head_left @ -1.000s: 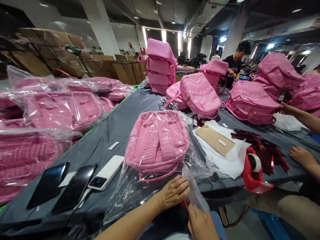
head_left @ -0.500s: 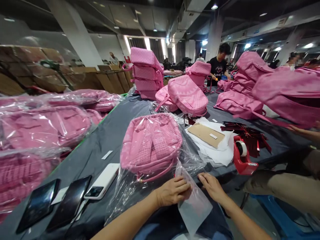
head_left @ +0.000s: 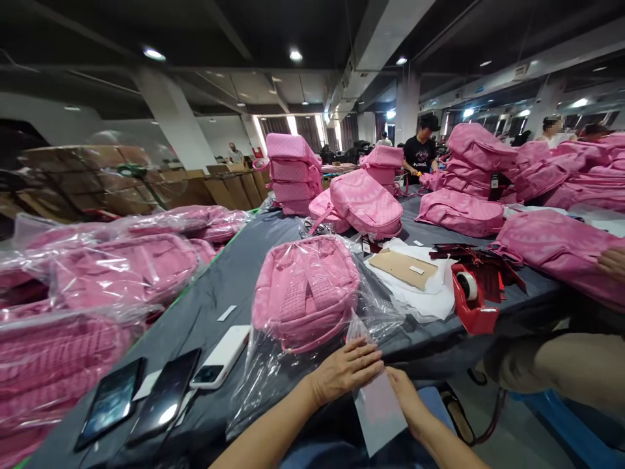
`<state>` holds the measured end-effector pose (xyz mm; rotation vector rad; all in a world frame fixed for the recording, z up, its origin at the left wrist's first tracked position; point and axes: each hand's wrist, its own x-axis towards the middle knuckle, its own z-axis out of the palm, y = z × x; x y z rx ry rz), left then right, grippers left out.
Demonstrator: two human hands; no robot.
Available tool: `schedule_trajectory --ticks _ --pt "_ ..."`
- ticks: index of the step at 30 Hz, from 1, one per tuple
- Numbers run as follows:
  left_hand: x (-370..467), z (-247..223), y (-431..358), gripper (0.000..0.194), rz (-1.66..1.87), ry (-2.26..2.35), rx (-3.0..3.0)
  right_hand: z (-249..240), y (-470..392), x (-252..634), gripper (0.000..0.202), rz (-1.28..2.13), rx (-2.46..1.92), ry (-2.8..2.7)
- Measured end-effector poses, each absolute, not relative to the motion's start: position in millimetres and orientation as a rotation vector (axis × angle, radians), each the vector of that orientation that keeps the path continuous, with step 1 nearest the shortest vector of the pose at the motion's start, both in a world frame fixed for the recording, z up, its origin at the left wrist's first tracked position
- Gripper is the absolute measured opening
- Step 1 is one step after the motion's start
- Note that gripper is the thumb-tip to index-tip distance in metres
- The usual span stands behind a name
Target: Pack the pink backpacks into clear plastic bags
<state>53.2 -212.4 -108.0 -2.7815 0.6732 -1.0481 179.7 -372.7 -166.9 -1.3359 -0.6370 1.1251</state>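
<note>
My left hand (head_left: pixel 347 372) lies with its fingers stretched flat across the upper part of a small frosted plastic bag (head_left: pixel 378 417). Something pinkish shows faintly through that bag. At its right edge, my right hand (head_left: pixel 404 394) grips it, with the fingers partly hidden. Just beyond my hands, a pink backpack (head_left: pixel 307 293) lies inside a large clear plastic bag (head_left: pixel 258 378). The clear bag's loose film spreads over the table towards me and to the right.
A red tape dispenser (head_left: pixel 471 306) stands right of a brown card (head_left: pixel 403 268) on white sheets. Left lie a white phone (head_left: pixel 222 358) and two dark devices (head_left: pixel 166 394). Bagged backpacks (head_left: pixel 122 267) fill the left side; more pink backpacks (head_left: pixel 293 172) are stacked behind. Another person's hand (head_left: pixel 612 260) touches a backpack at right.
My left fingers have gone from curled on the small bag to flat across it. My right hand has moved in against the bag's edge. The neighbour's backpack has come down onto the table.
</note>
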Motion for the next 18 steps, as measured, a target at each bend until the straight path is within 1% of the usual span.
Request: schedule_trajectory --ticks 2,5,7,9,10,12,13,15,16,17,18 --pt "52 -110 -212 0.028 -1.040 0.675 -2.769 -169 -374 168 0.074 1.195 -1.288 -0.623" --pt "53 -111 -209 0.025 -1.021 0.683 -2.726 -174 -377 159 0.061 1.183 -1.300 -0.679" --pt "54 -111 -209 0.022 -1.045 0.677 -2.708 -180 -380 168 0.052 1.125 -1.331 -0.869" --pt "55 -109 -210 0.019 -1.085 0.648 -2.712 -182 -384 189 0.038 0.943 -1.466 -1.167" --pt "55 -106 -212 0.019 -1.090 0.631 -2.722 -180 -385 202 0.032 0.751 -1.569 -1.300" --pt "52 -98 -217 0.019 -1.085 0.598 -2.741 -167 -385 228 0.026 0.169 -1.732 -1.439" --pt "50 -93 -219 0.019 -1.089 0.586 -2.743 -157 -382 239 0.026 -0.153 -1.763 -1.457" --pt "46 -82 -222 0.022 -1.096 0.566 -2.740 -133 -370 254 0.035 -0.687 -1.727 -1.481" --pt "44 -77 -222 0.024 -1.080 0.553 -2.741 -122 -361 258 0.040 -0.863 -1.694 -1.511" --pt "42 -75 -221 0.026 -1.062 0.543 -2.738 -111 -349 261 0.042 -0.968 -1.664 -1.554" --pt "41 -75 -219 0.029 -1.053 0.531 -2.731 -101 -337 262 0.042 -0.991 -1.631 -1.604"
